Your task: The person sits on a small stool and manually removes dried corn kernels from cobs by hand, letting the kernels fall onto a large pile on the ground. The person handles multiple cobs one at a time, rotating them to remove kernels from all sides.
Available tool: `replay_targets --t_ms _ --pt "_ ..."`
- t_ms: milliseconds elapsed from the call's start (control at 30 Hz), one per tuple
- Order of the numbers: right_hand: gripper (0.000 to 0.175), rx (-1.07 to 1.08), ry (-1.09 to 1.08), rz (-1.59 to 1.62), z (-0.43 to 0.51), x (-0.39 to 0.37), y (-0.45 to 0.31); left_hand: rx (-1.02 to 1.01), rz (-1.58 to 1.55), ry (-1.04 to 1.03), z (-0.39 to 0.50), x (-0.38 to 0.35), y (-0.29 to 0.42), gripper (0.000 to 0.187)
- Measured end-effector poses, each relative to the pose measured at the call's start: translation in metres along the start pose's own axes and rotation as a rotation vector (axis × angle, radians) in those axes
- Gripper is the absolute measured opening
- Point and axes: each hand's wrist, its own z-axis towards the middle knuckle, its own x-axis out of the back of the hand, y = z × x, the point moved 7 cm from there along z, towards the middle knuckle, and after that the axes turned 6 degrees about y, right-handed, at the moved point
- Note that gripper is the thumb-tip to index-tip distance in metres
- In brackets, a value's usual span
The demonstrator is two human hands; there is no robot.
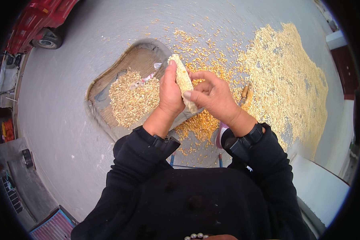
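A pale, mostly bare corn cob (183, 79) slants up between my hands, with an orange kernel or two left near its middle. My left hand (171, 91) wraps its left side, thumb laid along the upper end. On the lower right, my right hand (217, 97) pinches it, with the thumb across the front; some fingertips are hidden. Loose orange-yellow kernels (199, 126) lie heaped on the ground beneath. To the right of my right hand are a wooden-handled tool (244, 91), partly hidden, and a curved piece of corn (248, 100) with yellow kernels.
A woven shallow basket (97, 109) with a grey cloth-bound rim holds pale flaky bits (135, 103) and plastic scraps. Pale grain (291, 84) spreads over the concrete at right. A red vehicle (39, 24) stands far left. One pink shoe (220, 136) shows below my right hand.
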Motion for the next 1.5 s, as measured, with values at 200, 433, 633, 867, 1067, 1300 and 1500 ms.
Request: replay_targets --t_ms 200,433,633,867,1067,1300,1500 --pt "0.037 0.109 0.024 0.139 0.002 -0.025 0.002 -0.045 -0.074 0.108 -0.001 0.021 0.009 0.047" --pt "0.031 0.411 0.152 -0.301 0.004 -0.013 -0.017 -0.019 -0.093 0.220 0.015 0.095 0.032 0.014" --pt "0.028 0.428 0.117 -0.321 0.008 -0.026 -0.025 -0.737 0.779 0.250 -0.002 0.108 0.095 0.025" --pt "0.031 0.557 0.087 -0.532 0.010 -0.043 -0.028 -0.114 0.052 -0.202 -0.021 0.070 0.063 0.026" --pt "0.033 0.659 0.036 -0.639 0.009 -0.052 -0.020 -0.139 0.190 -0.119 -0.024 0.064 0.066 0.020" --pt "0.029 0.499 -0.012 -0.574 0.011 -0.050 -0.013 -0.141 0.127 -0.137 -0.024 0.064 0.055 0.020" --pt "0.027 0.191 0.128 -0.148 0.026 -0.026 -0.005 -0.428 0.583 0.152 -0.008 0.098 0.089 0.018"
